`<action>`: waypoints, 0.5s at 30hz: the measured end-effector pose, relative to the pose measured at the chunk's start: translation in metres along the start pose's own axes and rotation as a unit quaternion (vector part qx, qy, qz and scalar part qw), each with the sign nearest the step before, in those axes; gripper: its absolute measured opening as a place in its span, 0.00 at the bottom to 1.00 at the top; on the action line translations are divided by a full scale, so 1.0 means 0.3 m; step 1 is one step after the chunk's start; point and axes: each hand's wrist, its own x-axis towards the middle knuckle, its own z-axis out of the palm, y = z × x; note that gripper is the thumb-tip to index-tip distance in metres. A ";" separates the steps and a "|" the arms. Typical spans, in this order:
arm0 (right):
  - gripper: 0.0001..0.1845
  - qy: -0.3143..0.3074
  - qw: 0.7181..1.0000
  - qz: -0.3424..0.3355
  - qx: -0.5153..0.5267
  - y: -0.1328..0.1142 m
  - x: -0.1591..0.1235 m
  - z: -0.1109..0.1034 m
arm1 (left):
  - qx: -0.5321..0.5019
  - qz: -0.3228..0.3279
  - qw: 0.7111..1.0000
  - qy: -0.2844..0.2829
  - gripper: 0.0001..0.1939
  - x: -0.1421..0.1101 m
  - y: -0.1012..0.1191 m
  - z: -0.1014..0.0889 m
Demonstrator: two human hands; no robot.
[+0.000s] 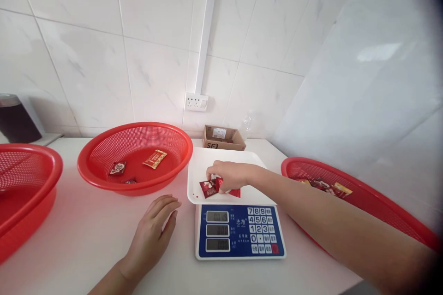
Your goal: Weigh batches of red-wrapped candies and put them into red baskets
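Over our smooth bench (176,269), before marbled tiles (159,78): our left hand (150,228) half-spread, our right hand (231,176) pinching a glossy packet (236,192) near the scale pan's (226,156) front edge.

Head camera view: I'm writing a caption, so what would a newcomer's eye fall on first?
Probably the red baskets, two at left, one at right. Between them stands a blue-panelled scale, the right hand grasping a red packet on its white tray. The left hand is beside the scale.

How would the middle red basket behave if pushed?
The middle red basket is probably light for its size: it's perforated and holds few packets. Being broad and low, it would likely slide rather than tip.
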 end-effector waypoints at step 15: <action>0.11 0.193 0.954 -0.037 0.225 0.002 0.114 -0.119 | 0.002 -0.008 1.000 0.003 0.13 0.001 0.000 -0.001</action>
